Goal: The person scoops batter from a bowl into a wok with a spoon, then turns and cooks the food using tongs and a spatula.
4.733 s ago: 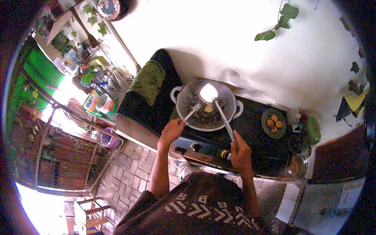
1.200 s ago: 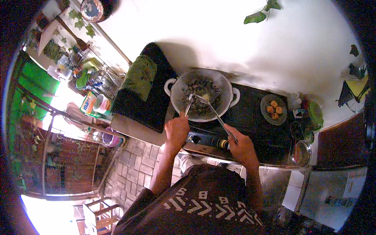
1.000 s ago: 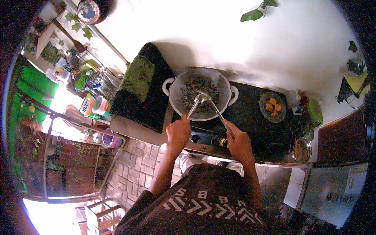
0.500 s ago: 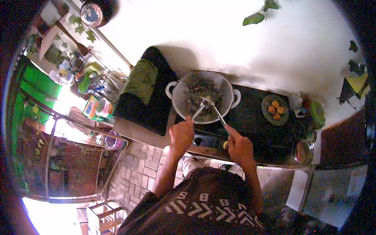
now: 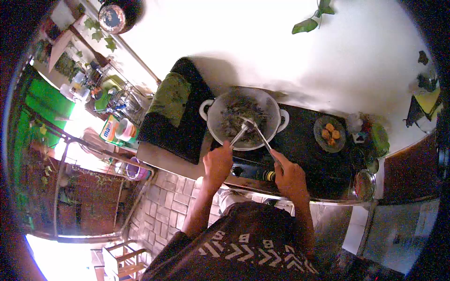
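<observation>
A wide pan [image 5: 216,127] with two pale loop handles sits on the dark cooktop, with a dark, clumpy mass [image 5: 238,111] in its middle. My left hand [image 5: 218,165] is closed around the handle of a thin metal utensil [image 5: 239,135]. In my right hand [image 5: 290,178] is a second slim metal utensil [image 5: 263,138], slanting in from the other side. Both tips meet inside the pan, at the near side of the dark food. Glare and grain hide the shape of the tips, and I cannot tell whether anything is between them.
Right of the pan stands a glass plate [image 5: 323,144] with several golden-brown pieces [image 5: 330,135]. A green cloth [image 5: 169,100] drapes over a black surface on the left. Beyond it are a dish rack [image 5: 132,104] and a green-orange packet [image 5: 109,129]. Metal bowls [image 5: 364,184] stand far right.
The view has shifted slightly. A small yellowish spot at the utensil tips no longer shows clearly. Both hands keep their grips, and the utensils remain crossed in the pan.
</observation>
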A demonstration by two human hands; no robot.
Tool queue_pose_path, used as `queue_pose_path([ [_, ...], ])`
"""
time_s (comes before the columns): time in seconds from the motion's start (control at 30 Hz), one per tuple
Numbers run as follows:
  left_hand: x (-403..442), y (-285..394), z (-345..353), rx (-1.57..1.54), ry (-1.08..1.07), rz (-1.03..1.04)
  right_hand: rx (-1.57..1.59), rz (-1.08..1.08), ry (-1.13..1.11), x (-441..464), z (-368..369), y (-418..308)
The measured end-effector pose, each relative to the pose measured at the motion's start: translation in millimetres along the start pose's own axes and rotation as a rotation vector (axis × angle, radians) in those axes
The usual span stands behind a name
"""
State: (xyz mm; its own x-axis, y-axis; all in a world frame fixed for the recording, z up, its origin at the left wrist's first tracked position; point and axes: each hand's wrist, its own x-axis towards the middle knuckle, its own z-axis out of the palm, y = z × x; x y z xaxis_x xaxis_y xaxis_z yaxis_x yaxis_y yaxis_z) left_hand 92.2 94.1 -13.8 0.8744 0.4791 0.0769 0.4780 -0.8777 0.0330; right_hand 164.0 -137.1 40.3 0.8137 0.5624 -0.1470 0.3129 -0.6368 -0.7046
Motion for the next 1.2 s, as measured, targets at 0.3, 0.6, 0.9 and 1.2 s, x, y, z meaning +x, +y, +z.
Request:
queue_pose_path([
  [0.3, 12.5, -25.5, 15.4, -0.002, 0.001, -0.129, 0.144, -0.053, 0.069, -15.9, -17.1, 9.5],
  [0.6, 6.0, -11.5, 8.0, -0.152, 0.013, -0.069, 0.182, -0.024, 0.126, 1.7, -13.9, 21.5],
  [0.9, 6.5, -6.3, 8.3, -0.124, -0.053, -0.150, 0.098, -0.004, 0.060, -26.6, -27.7, 11.0],
  [1.2, -0.2, 3.3, -1.4, -0.181, 0.017, -0.099, 0.157, -0.082, 0.212, -8.3, -15.6, 37.6],
])
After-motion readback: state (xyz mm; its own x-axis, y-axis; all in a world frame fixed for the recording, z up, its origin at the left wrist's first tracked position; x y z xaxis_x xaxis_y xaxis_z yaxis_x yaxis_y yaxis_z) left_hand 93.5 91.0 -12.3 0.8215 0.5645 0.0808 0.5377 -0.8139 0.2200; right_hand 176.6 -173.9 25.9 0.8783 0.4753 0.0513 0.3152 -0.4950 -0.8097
